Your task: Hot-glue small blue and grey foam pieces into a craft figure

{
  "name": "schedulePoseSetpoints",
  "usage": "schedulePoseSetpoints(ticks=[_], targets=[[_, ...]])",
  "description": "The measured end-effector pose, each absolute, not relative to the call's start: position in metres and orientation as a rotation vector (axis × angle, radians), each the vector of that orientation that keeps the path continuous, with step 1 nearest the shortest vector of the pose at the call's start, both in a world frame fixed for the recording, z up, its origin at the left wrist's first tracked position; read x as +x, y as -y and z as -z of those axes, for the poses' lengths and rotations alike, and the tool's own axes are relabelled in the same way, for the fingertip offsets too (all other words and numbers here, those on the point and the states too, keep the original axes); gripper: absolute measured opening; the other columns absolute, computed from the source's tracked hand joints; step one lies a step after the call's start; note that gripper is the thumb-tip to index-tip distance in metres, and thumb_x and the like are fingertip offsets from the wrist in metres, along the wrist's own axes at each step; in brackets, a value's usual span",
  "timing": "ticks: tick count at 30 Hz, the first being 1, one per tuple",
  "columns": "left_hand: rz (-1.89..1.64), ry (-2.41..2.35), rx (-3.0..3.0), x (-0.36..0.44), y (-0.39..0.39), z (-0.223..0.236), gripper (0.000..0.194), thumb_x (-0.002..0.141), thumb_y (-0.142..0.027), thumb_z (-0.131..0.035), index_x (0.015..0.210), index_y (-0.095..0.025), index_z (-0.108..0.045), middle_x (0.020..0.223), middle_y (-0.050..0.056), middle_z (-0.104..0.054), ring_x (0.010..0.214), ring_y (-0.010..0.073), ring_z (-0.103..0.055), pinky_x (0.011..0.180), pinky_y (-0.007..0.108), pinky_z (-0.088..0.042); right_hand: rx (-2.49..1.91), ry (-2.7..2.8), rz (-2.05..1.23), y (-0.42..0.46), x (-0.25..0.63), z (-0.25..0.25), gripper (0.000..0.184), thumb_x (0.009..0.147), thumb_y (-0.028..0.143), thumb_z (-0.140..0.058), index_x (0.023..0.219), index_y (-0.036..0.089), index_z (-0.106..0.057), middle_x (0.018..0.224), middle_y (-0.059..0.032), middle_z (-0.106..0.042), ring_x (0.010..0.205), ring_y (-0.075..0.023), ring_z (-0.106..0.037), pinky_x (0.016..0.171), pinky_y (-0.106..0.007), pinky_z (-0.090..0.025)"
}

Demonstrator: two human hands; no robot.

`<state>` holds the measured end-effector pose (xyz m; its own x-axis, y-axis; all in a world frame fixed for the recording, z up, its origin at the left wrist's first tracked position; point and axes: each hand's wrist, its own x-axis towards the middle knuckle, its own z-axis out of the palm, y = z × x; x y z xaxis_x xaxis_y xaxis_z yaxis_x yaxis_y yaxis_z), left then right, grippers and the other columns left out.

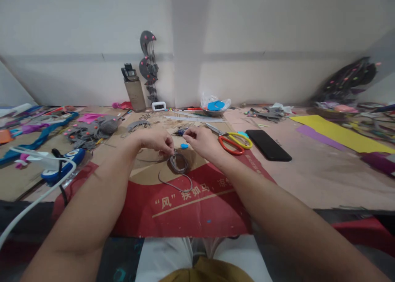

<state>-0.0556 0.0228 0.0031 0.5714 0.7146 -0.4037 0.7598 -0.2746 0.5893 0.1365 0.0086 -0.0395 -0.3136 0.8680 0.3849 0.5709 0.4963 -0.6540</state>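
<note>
A small coil of grey cord [178,163] hangs from the fingertips of my left hand [158,141], which is closed in a pinch at the coil's top. A loose tail of the cord curves down over the red printed cardboard [197,208]. Just to the right, my right hand [202,141] is raised with thumb and fingers pinched together. Whatever those fingers hold, if anything, is too small to make out. Between the hands lies a small blue piece [184,146]. Scissors with red and yellow handles [232,144] rest beyond my right wrist.
A black phone [268,145] lies right of the scissors. Behind stand a bottle [135,90], a small white clock [159,106] and a plastic bag [216,104]. Grey yarn pieces [92,129] and a blue power strip [63,166] are at left, yellow sheet [339,131] at right.
</note>
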Motion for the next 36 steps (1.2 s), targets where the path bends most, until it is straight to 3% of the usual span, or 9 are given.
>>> schedulePoseSetpoints(ticks=[5, 9, 15, 18, 22, 24, 28, 33, 36], targets=[[-0.269, -1.076, 1.896, -0.062, -0.017, -0.016, 0.01, 0.066, -0.031, -0.067, 0.068, -0.022, -0.068, 0.058, 0.003, -0.062, 0.051, 0.0141, -0.058, 0.042, 0.02, -0.034, -1.035, 1.899, -0.641, -0.014, 0.134, 0.042, 0.013, 0.079, 0.024, -0.052, 0.087, 0.018, -0.062, 0.084, -0.0024, -0.065, 0.073, -0.0128, -0.054, 0.07, -0.028, -0.043], [-0.321, -1.137, 1.752, -0.054, -0.008, -0.019, 0.015, 0.056, -0.024, -0.075, 0.07, -0.021, -0.068, 0.055, 0.002, -0.061, 0.043, 0.0137, -0.056, 0.037, 0.02, -0.032, -0.83, 1.802, -0.986, -0.014, 0.125, 0.045, 0.033, 0.078, 0.017, -0.05, 0.11, 0.02, -0.05, 0.109, -0.0043, -0.061, 0.079, -0.0116, -0.056, 0.067, -0.025, -0.046], [-0.451, -1.252, 1.67, -0.057, -0.014, -0.015, 0.013, 0.056, -0.022, -0.074, 0.066, -0.019, -0.066, 0.055, 0.003, -0.061, 0.039, 0.0133, -0.054, 0.034, 0.02, -0.027, -1.039, 1.798, -1.015, -0.012, 0.123, 0.052, 0.022, 0.085, 0.023, -0.046, 0.105, 0.018, -0.052, 0.099, -0.0061, -0.063, 0.079, -0.0125, -0.057, 0.068, -0.027, -0.046], [-0.4, -1.267, 1.67, -0.064, -0.017, -0.015, 0.013, 0.058, -0.024, -0.075, 0.067, -0.02, -0.066, 0.056, 0.004, -0.063, 0.041, 0.0134, -0.054, 0.036, 0.02, -0.027, -1.052, 1.867, -0.998, -0.01, 0.121, 0.056, 0.026, 0.083, 0.029, -0.051, 0.107, 0.017, -0.053, 0.102, -0.0079, -0.062, 0.083, -0.0137, -0.058, 0.072, -0.028, -0.046], [-0.356, -1.251, 1.67, -0.067, -0.013, -0.02, 0.02, 0.051, -0.02, -0.079, 0.068, -0.02, -0.068, 0.057, 0.005, -0.065, 0.042, 0.0148, -0.056, 0.037, 0.02, -0.03, -0.944, 2.039, -0.949, -0.003, 0.112, 0.063, 0.041, 0.074, 0.014, -0.06, 0.113, 0.02, -0.049, 0.102, -0.0049, -0.064, 0.084, -0.0136, -0.06, 0.072, -0.025, -0.045], [-0.271, -1.228, 1.666, -0.069, -0.009, -0.025, 0.023, 0.049, -0.02, -0.08, 0.069, -0.019, -0.069, 0.058, 0.006, -0.066, 0.042, 0.0157, -0.057, 0.036, 0.021, -0.03, -0.921, 2.11, -0.911, 0.0, 0.108, 0.063, 0.04, 0.072, 0.011, -0.06, 0.111, 0.021, -0.052, 0.098, -0.0038, -0.065, 0.082, -0.0136, -0.06, 0.069, -0.024, -0.044], [-0.028, -1.252, 1.694, -0.082, -0.012, -0.029, 0.029, 0.054, -0.029, -0.078, 0.081, -0.02, -0.073, 0.068, 0.009, -0.07, 0.043, 0.0165, -0.057, 0.036, 0.021, -0.03, -0.945, 2.219, -0.847, 0.001, 0.111, 0.053, 0.017, 0.075, 0.014, -0.057, 0.09, 0.018, -0.064, 0.084, -0.002, -0.066, 0.076, -0.0137, -0.058, 0.066, -0.024, -0.042], [-0.238, -1.58, 1.887, -0.105, -0.036, -0.014, 0.02, 0.058, -0.039, -0.073, 0.064, -0.02, -0.071, 0.057, 0.007, -0.067, 0.041, 0.0138, -0.053, 0.038, 0.021, -0.028, -0.964, 2.362, -0.955, 0.005, 0.124, 0.038, 0.01, 0.075, 0.019, -0.057, 0.072, 0.018, -0.067, 0.067, 0.0004, -0.065, 0.062, -0.0122, -0.057, 0.057, -0.022, -0.039], [-0.223, -1.663, 2.044, -0.106, -0.046, -0.003, 0.017, 0.056, -0.035, -0.073, 0.067, -0.021, -0.073, 0.053, 0.004, -0.064, 0.042, 0.0129, -0.052, 0.04, 0.021, -0.03, -1.065, 2.521, -1.037, 0.012, 0.127, 0.036, 0.012, 0.076, 0.025, -0.058, 0.073, 0.019, -0.067, 0.059, 0.001, -0.064, 0.049, -0.0107, -0.053, 0.047, -0.022, -0.034]])
